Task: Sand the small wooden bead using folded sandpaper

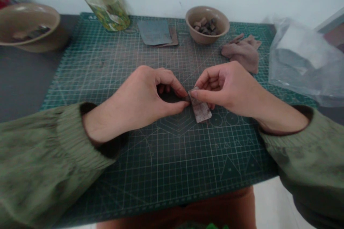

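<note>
Between the thumb and fingers of my right hand is a small worn piece of sandpaper, grey-brown with pale patches, its lower end hanging free. My left hand is closed in a pinch on a small dark piece, mostly covered by the fingertips. The sandpaper's upper left edge touches or nearly touches that piece. Both hands are just above the green cutting mat. Larger sandpaper sheets, grey-blue over brown, lie stacked at the back.
A small bowl of brown and dark chunks stands at the back, with a crumpled brown cloth to its right. Further right lies a clear plastic bag. A pump bottle and a larger bowl are at the left.
</note>
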Demonstrator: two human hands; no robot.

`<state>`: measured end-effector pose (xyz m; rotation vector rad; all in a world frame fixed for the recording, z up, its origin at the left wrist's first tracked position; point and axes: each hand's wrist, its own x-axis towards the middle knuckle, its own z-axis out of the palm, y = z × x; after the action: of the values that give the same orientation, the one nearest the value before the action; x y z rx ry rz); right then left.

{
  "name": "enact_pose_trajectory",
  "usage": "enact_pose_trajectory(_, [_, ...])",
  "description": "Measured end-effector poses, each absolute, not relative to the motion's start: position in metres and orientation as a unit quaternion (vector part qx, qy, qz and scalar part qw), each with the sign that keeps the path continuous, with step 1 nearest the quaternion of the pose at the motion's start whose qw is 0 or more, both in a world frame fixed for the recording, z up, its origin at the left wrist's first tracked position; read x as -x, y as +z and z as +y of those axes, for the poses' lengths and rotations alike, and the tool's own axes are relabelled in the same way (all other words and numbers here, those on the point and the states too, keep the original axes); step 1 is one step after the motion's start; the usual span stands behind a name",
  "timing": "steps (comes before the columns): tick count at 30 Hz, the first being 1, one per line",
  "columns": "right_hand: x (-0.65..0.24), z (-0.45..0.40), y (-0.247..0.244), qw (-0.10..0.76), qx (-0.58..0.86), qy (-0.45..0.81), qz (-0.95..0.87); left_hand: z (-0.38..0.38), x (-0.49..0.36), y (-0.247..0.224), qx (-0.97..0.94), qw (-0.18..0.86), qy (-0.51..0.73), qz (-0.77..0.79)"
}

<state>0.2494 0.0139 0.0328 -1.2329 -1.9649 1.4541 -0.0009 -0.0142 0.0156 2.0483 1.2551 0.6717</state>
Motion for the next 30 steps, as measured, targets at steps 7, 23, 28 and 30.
enact_pose_trajectory(7, [-0.2499,0.0151,0.0326,0.193,0.44,0.531,-0.698,-0.0147,0.0011,0.0156,-0.777,0.319,0.254,0.479])
enact_pose_trajectory(23, [-0.2488,0.0146,0.0329,0.192,0.433,0.528,-0.705,-0.0143,0.0015,0.0149,-0.777,0.321,0.252,0.479])
enact_pose_trajectory(28, [-0.2468,0.0138,0.0332,0.194,0.433,0.526,-0.706,-0.015,0.001,0.0149,-0.774,0.321,0.255,0.482])
enact_pose_trajectory(30, [-0.2472,0.0141,0.0331,0.196,0.435,0.525,-0.705,-0.0153,0.0011,0.015,-0.773,0.322,0.254,0.484])
